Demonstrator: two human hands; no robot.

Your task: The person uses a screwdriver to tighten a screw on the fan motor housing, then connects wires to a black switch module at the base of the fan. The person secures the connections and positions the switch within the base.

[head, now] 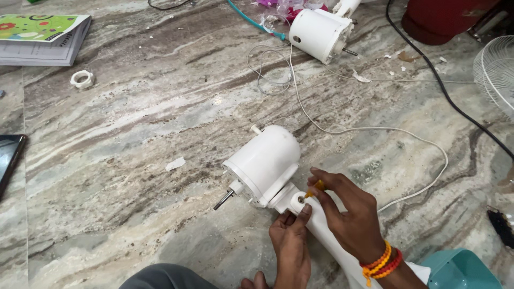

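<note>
Right hand (348, 214) gripping screwdriver (316, 188), fan motor (265, 160)

the scene is bright and evenly lit, with soft, diffuse light and no hard-edged shadows. the polished grey-and-brown veined stone floor (134, 160) carries a faint pale sheen near the middle but no strong glare. the glossy white plastic fan motor housing (265, 160) shows a gentle highlight on its upper side and throws only a weak, short shadow beneath its metal shaft. under the left hand (292, 243) and right hand (348, 217) the shading is mild. focus is sharp across the centre; the white wire fan grille (495, 72) at the right edge looks slightly soft. colours appear natural, unclipped.
</note>
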